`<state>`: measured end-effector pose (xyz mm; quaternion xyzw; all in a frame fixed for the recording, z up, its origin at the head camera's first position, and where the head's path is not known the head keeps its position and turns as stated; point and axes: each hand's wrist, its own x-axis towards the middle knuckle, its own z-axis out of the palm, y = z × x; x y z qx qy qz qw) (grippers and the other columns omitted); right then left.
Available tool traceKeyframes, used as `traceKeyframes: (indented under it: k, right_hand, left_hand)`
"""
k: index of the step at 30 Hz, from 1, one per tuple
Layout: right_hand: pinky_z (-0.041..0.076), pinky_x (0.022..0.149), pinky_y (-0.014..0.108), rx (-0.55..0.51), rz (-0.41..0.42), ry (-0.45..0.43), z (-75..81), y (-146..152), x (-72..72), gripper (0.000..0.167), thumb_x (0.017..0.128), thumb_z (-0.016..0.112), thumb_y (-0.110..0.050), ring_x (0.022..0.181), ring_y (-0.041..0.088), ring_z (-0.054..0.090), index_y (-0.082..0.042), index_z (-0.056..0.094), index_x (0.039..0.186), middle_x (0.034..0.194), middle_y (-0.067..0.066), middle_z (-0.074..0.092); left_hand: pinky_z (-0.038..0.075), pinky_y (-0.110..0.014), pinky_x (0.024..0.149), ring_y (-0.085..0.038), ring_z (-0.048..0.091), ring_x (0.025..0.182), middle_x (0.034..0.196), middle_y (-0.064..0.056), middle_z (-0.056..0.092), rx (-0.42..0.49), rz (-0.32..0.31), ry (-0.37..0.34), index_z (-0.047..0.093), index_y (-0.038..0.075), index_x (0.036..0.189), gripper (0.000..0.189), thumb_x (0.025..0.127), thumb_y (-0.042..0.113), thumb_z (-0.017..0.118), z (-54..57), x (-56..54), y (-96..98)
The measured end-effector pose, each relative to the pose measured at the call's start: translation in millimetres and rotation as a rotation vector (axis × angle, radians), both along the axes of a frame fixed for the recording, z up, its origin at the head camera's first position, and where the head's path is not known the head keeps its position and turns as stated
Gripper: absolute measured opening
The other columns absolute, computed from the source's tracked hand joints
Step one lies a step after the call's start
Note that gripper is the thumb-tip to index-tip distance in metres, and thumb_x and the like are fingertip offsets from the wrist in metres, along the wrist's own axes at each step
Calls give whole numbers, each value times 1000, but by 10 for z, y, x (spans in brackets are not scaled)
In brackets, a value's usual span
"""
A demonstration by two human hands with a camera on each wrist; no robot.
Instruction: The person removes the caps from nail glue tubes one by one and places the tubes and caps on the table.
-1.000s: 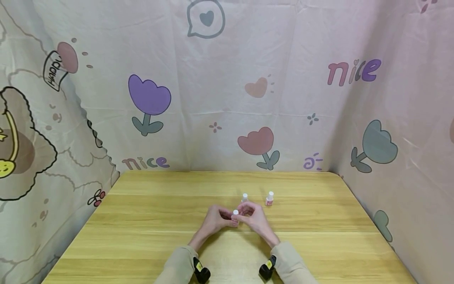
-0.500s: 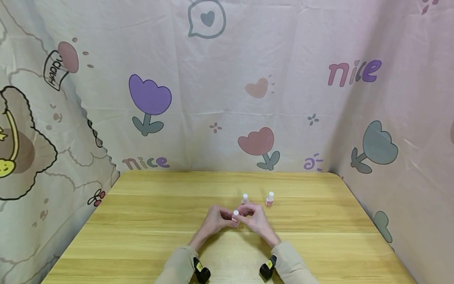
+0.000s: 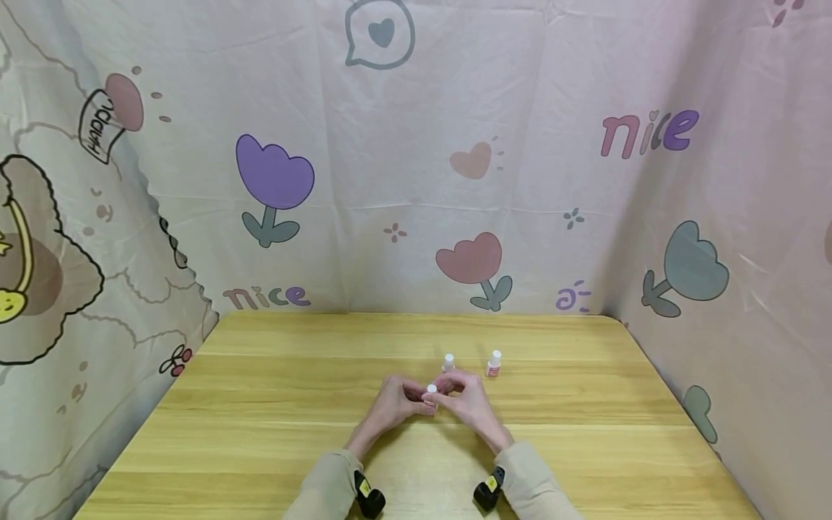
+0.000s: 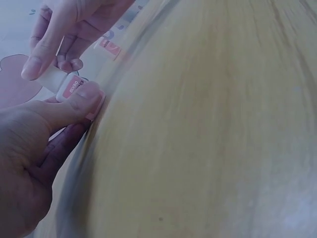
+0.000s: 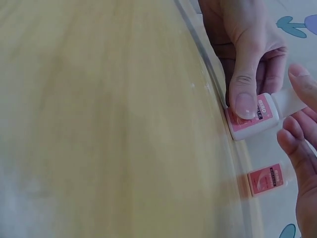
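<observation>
A small white bottle [image 5: 267, 115] with a pink label and a white cap [image 3: 432, 389] is held upright between my hands, close over the table. My left hand [image 3: 394, 403] grips the body, its thumb pressed flat on the label in both wrist views. From the other side, my right hand [image 3: 474, 404] pinches the cap between thumb and fingers. The left wrist view shows the cap [image 4: 52, 79] seated on the bottle's neck. Part of the label is hidden under my left thumb.
Just behind my right hand stands a second white-capped bottle [image 3: 448, 360], its lower part hidden. Another pink-labelled bottle [image 3: 494, 365] stands to its right. The wooden table [image 3: 279, 404] runs back to a patterned cloth [image 3: 390, 274] hanging behind and at both sides.
</observation>
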<state>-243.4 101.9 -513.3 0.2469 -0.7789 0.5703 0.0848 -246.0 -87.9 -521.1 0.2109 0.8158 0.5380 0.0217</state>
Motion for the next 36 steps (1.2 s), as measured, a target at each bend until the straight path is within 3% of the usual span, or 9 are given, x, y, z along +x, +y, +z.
traceKeyframes:
  k: [5,12,19,26,29,36]
  right_hand:
    - [58,69,23,1,-34,-14,25,-27,3,18,76,87,-12,69,-1,63,-5,73,85,78,13,74]
    - [59,67,26,12,-28,68,35,-47,20,12,79,84,-6,71,1,65,-4,74,85,82,13,75]
    - [58,66,27,44,-19,184,82,-95,15,9,80,80,2,68,28,68,1,72,84,76,15,73]
    - [58,67,24,65,-7,281,-1,-76,-37,9,82,80,-1,71,16,68,-5,74,86,79,7,73]
    - [59,68,25,73,5,268,-2,-65,-40,8,83,79,-2,73,13,68,-4,73,89,81,9,74]
    - [58,66,22,86,0,82,46,-52,-11,17,77,84,-6,68,2,63,-4,71,86,79,11,73]
  left_hand:
    - [55,-19,64,-2,68,67,82,-6,79,-6,7,26,81,12,88,14,76,14,88,-7,-1,-1]
    - [55,-19,65,-1,68,67,81,-7,79,-4,14,29,82,11,89,15,76,13,88,-5,0,-22]
    - [55,-18,65,-2,67,67,81,-7,79,2,28,40,82,10,90,15,76,14,88,-5,-4,-29]
    - [55,-18,65,0,67,68,81,-7,79,3,37,50,81,9,89,15,76,13,88,-21,0,-29]
    - [55,-18,65,0,67,68,81,-7,79,-2,42,50,81,9,89,16,75,13,88,-26,-1,-31]
    - [55,-18,63,2,67,66,81,-7,79,-4,52,57,82,10,88,16,74,12,89,-29,0,-37]
